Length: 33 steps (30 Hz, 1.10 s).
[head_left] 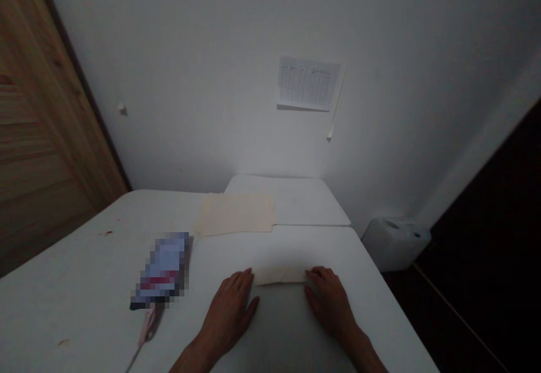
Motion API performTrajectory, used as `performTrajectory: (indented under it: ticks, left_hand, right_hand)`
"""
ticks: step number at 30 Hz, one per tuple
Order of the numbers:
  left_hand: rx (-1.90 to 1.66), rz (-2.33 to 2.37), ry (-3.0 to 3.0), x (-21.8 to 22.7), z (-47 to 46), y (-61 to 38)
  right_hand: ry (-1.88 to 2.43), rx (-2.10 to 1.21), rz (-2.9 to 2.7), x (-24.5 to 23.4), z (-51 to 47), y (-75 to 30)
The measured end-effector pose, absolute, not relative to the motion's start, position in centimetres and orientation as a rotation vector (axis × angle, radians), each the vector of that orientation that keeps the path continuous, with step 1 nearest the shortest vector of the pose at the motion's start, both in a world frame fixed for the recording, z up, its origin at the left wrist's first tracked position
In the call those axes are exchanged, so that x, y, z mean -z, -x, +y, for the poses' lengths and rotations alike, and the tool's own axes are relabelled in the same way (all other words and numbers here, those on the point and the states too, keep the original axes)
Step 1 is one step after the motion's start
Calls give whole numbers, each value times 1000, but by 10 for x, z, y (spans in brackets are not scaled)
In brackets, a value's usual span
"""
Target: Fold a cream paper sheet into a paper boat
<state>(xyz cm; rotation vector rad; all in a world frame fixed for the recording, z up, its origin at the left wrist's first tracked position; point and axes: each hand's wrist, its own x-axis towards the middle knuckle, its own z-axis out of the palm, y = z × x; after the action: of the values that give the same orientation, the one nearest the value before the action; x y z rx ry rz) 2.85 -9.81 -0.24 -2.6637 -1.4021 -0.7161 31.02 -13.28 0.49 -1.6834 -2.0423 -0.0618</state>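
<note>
A small cream folded cloth or paper (279,275) lies on the white table (84,283) just in front of me. My left hand (230,311) lies flat on the table, fingers stretched out, its fingertips touching the left end of the folded piece. Flat on the table at the other side is my right hand (328,301), fingertips at the piece's right end. Neither hand grips anything. A larger cream sheet (235,213) lies flat farther back on the table.
A blurred-out flat object (163,271) lies to the left of my left hand, with a thin pinkish item (146,328) below it. A wooden door (38,136) stands at left. A white container (395,240) sits on the floor at right, beyond the table's edge. A printed sheet (307,83) hangs on the wall.
</note>
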Motion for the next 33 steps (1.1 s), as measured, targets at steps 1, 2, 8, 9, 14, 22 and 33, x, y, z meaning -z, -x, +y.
performTrajectory:
  ticks: [1, 2, 8, 9, 14, 22, 33]
  left_hand:
    - [756, -1420, 2662, 1, -94, -32]
    - [790, -1435, 2670, -1, -90, -36]
    - [876, -1419, 2764, -16, -71, -53]
    - [922, -1398, 2766, -16, -68, -54]
    - [1242, -1527, 2727, -9, -51, -57]
    - [1734, -1849, 2527, -16, -37, -66]
    - [2007, -1901, 2556, -14, -41, -63]
  right_hand:
    - [1657, 42, -2045, -6, -130, -310]
    - [1630, 21, -2054, -8, -127, -309]
    - [1573, -109, -2124, -19, -107, -296]
    - [1572, -125, -2110, -20, -103, -295]
    - [1475, -270, -1923, -18, -84, -292]
    - [1389, -456, -1515, -10, -57, -273]
    - [1266, -613, -1342, -3, -64, -270]
